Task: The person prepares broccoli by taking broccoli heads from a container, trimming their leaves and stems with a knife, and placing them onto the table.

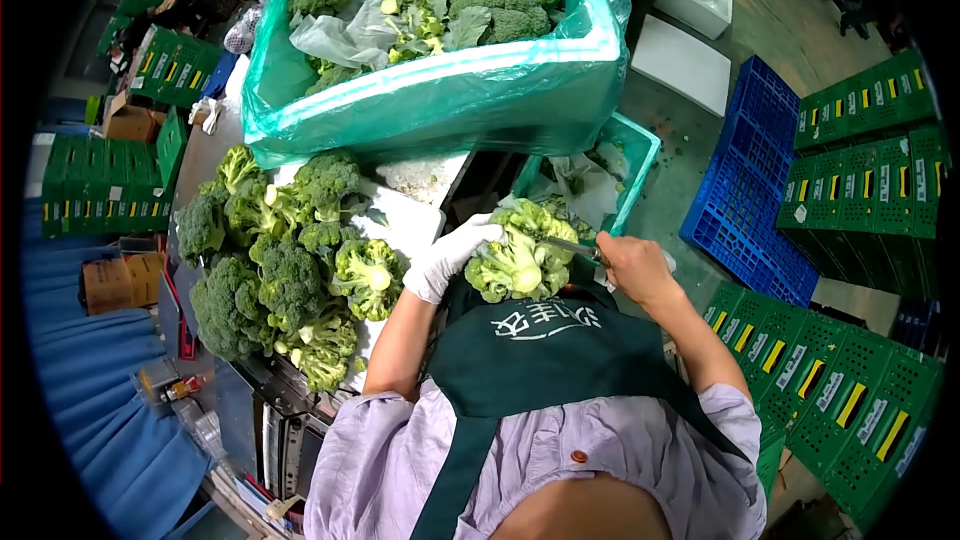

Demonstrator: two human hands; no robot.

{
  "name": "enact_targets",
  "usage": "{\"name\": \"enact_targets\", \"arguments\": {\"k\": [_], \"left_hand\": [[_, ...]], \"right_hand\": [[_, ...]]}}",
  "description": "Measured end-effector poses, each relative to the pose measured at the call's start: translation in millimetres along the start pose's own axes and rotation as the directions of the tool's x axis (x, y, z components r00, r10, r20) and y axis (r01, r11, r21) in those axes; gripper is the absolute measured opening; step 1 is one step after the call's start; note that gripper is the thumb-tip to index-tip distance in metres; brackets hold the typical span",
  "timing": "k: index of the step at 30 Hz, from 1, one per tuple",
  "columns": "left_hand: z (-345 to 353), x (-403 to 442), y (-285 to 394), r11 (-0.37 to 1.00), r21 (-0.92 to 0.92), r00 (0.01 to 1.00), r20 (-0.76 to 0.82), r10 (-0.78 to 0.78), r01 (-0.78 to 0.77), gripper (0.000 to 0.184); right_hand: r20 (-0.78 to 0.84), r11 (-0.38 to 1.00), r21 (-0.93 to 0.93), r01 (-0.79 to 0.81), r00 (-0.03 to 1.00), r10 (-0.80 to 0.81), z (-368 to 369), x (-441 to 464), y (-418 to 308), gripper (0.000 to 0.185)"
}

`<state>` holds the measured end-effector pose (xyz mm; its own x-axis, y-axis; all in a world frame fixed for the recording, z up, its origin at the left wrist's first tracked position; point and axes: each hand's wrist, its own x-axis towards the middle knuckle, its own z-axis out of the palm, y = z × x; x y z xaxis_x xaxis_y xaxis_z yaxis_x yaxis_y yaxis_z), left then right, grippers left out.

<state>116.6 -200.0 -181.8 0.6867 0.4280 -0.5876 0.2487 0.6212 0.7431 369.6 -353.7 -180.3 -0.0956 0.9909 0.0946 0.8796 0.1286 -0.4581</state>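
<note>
The broccoli head point(518, 258) is held up at the middle of the frame, just in front of the dark apron point(560, 365), its pale cut stems turned toward the wearer. It sits between the two hands. The left hand point(455, 255), in a white glove, grips it from the left side of the frame, fingers curled over its upper left edge. To its right, the right hand point(637, 268), ungloved, is closed round the handle of a knife point(572, 246), and the blade reaches across to the florets; from here I can't tell how deep it goes, if it cuts in at all.

Beside the left hand, left of centre, more broccoli point(290, 280) lies heaped on the worktop point(398, 223), some crowns up, some stems up. Above, at the top of the frame, stands a big box point(430, 105) lined with green plastic, with broccoli and crumpled clear film inside. Just beyond the knife is a smaller lined bin point(635, 175) with leafy scraps and film in it. Off to the right a blue pallet point(750, 185) leans near stacked green crates point(840, 390).
</note>
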Motion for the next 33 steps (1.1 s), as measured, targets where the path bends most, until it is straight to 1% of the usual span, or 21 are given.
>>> {"name": "enact_targets", "arguments": {"k": [1,2,4,5,8,9,10,12,13,14,16,17,18,20,21,24,26,28,30,32,33], "left_hand": [[-1,4,-4,0.996,-0.087,0.997,0.070,-0.015,0.021,0.036],[-2,6,-8,0.996,-0.087,0.997,0.071,-0.015,0.022,0.036],[5,6,-8,0.991,-0.126,0.999,-0.005,-0.046,0.045,0.029],[5,7,-13,0.997,-0.079,0.996,-0.082,-0.030,0.024,0.028],[9,4,-5,0.990,-0.141,1.000,-0.004,-0.022,0.021,0.028],[10,2,-5,0.999,-0.041,0.994,-0.107,0.004,-0.008,0.036],[5,5,-10,0.999,-0.041,0.994,-0.106,0.002,-0.007,0.036],[-17,17,-23,0.997,-0.063,0.986,0.164,0.042,-0.032,0.040],[-19,15,-21,0.999,-0.039,0.994,0.111,-0.018,0.022,0.049],[-17,12,-23,0.999,-0.046,0.994,0.104,-0.023,0.028,0.049],[-2,3,-3,0.986,-0.044,0.981,0.109,0.163,-0.159,0.058],[-2,8,-3,0.976,-0.074,0.970,0.118,0.210,-0.203,0.067],[-1,10,-2,0.976,-0.075,0.970,0.118,0.211,-0.203,0.067],[1,12,1,0.956,0.067,0.957,0.078,0.281,-0.286,0.080],[1,12,3,0.960,0.132,0.969,0.025,0.247,-0.248,0.084],[4,14,6,0.899,0.263,0.932,-0.001,0.362,-0.349,0.085],[8,15,8,0.910,0.235,0.937,0.000,0.350,-0.341,0.086],[14,18,9,0.835,0.340,0.880,-0.040,0.473,-0.433,0.082],[21,23,6,0.871,0.288,0.899,-0.067,0.433,-0.398,0.078],[23,36,-8,0.918,0.217,0.903,-0.208,0.376,-0.333,0.071],[30,35,-2,0.956,0.117,0.939,-0.191,0.287,-0.269,0.068]], "right_hand": [[-0.006,1.000,-0.003,0.022,1.000,-0.022,0,2,3,0.013],[-0.006,1.000,-0.003,0.021,1.000,-0.021,-1,3,4,0.013],[0.007,0.999,-0.035,0.020,1.000,-0.019,0,5,6,0.014],[0.008,0.999,-0.034,0.018,1.000,-0.018,3,6,8,0.014],[-0.094,0.992,-0.124,-0.006,0.996,-0.005,22,8,19,0.012],[-0.073,0.959,-0.253,-0.130,0.991,0.116,32,8,25,0.010],[-0.067,0.893,-0.378,-0.245,0.969,0.238,43,8,33,0.008],[-0.014,0.914,-0.250,-0.319,0.945,0.326,51,-5,76,0.007],[0.005,0.922,-0.200,-0.332,0.941,0.340,44,-5,81,0.011],[0.039,0.926,-0.142,-0.349,0.933,0.358,41,-11,79,0.014],[0.023,0.930,-0.047,-0.364,0.931,0.365,34,-10,67,0.017],[-0.003,0.927,0.039,-0.372,0.928,0.373,27,-6,60,0.021],[-0.003,0.928,0.039,-0.372,0.928,0.372,19,-3,51,0.021],[-0.098,0.919,0.236,-0.315,0.934,0.345,5,2,25,0.023],[-0.123,0.924,0.246,-0.293,0.936,0.329,2,2,14,0.023],[-0.100,0.905,0.358,-0.231,0.954,0.283,-6,2,-9,0.021],[-0.130,0.890,0.404,-0.213,0.949,0.286,-3,5,-14,0.022],[-0.098,0.780,0.572,-0.252,0.924,0.371,-1,13,-22,0.028],[-0.042,0.695,0.649,-0.310,0.897,0.440,-2,20,-36,0.051],[-0.110,0.743,0.608,-0.280,0.897,0.428,6,26,-44,0.060],[-0.197,0.789,0.579,-0.206,0.903,0.381,7,31,-48,0.063]]}}
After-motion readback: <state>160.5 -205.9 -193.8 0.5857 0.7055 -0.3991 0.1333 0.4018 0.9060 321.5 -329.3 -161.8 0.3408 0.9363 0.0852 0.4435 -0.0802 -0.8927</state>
